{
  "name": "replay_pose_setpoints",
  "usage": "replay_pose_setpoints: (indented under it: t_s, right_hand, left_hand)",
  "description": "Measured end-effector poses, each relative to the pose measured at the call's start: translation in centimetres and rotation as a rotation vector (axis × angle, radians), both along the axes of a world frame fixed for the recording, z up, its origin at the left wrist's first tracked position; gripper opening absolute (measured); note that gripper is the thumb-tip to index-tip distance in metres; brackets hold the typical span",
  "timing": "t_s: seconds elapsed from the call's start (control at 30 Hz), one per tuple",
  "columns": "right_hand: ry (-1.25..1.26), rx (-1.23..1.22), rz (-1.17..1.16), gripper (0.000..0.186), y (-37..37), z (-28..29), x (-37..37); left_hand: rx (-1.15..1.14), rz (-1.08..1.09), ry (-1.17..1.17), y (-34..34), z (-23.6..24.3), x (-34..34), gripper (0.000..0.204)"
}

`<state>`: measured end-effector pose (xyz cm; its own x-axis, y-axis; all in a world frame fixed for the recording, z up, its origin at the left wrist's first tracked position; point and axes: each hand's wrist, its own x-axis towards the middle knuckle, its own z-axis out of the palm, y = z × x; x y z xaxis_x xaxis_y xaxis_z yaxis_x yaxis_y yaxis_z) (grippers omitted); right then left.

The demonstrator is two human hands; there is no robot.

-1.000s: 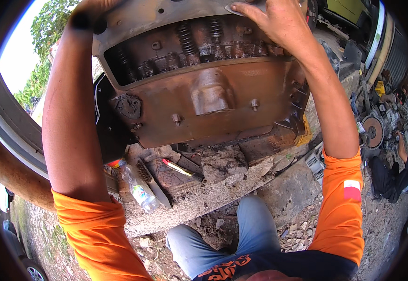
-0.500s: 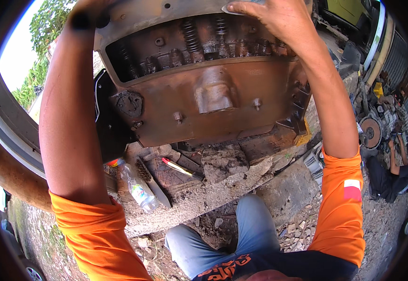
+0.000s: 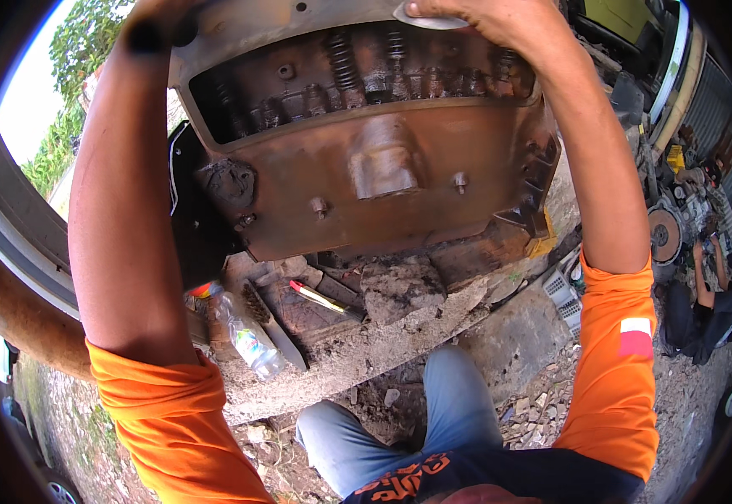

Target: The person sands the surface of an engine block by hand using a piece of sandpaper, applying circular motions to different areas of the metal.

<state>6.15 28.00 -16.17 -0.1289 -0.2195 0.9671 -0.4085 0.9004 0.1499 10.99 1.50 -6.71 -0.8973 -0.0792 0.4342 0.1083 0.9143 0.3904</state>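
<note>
A large rusty-brown engine block (image 3: 458,147) stands in front of me, its long side opening showing oily coil springs (image 3: 342,67). At the top edge my right hand (image 3: 500,18) is closed on a thin, pale grey flat piece (image 3: 433,18), pressed to the block's grey upper face (image 3: 252,32). Its exact material is unclear. My left arm reaches up to the block's upper left corner. There my left hand (image 3: 163,10) is dark and largely cut off by the frame, its fingers hidden.
Below the block, a concrete ledge (image 3: 341,357) holds a clear plastic bottle (image 3: 252,344), a dark-bristled brush (image 3: 255,304), a red-and-yellow-handled tool (image 3: 324,298) and a stone slab (image 3: 404,290). At far right another person (image 3: 706,307) works by engine parts (image 3: 664,235).
My right hand has shifted slightly with the pale piece, more of which now shows. My right forearm has moved a little to the right. The left arm stays nearly in place.
</note>
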Motion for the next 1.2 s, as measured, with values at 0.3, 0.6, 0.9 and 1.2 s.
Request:
replay_pose_setpoints:
  t_s: [0.3, 0.6, 0.9, 1.2]
  right_hand:
    - [-0.161, -0.040, 0.010, 0.124, 0.1, 0.2, 0.7]
    - [-0.113, -0.054, -0.006, 0.123, -1.3, -0.7, 1.5]
    - [-0.127, -0.045, 0.007, 0.122, 0.5, -0.9, -0.7]
    - [-0.114, -0.026, -0.005, 0.120, -0.3, -1.2, -0.5]
  left_hand:
    - [0.071, 0.041, 0.070, -0.3, -0.1, -1.1, 0.108]
    - [0.097, 0.110, 0.092, 0.1, -0.1, -1.1, 0.109]
    - [0.038, 0.040, 0.048, 0.5, -0.4, 1.1, 0.108]
    - [0.031, 0.060, 0.045, 0.7, -0.4, 0.3, 0.101]
